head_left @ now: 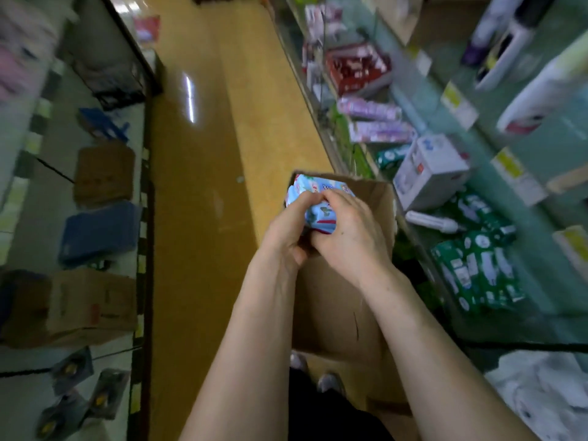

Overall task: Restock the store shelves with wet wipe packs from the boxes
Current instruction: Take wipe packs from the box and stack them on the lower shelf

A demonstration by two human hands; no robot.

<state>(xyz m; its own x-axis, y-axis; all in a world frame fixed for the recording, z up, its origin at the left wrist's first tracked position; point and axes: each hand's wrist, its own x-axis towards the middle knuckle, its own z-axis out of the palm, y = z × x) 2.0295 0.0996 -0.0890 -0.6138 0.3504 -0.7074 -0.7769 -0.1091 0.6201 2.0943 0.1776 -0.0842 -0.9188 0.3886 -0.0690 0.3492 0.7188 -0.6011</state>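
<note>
My left hand point(284, 232) and right hand point(348, 230) grip a blue wet wipe pack point(319, 215) above the box point(375, 202), print unreadable.

A shop. Narrow aisle of glossy yellow-brown floor point(197, 186) between two runs of tiered shelving. On the right shelves point(534, 249), packaged goods in rows: green packs point(477, 268), purple packs point(375, 122), red packs point(356, 68), a white box point(429, 170), with yellow price labels point(458, 103) along the edges. On the left shelves point(54, 154), blue packs point(98, 232) and brown cartons point(105, 176). Open cardboard box point(334, 307) standing in the aisle.
</note>
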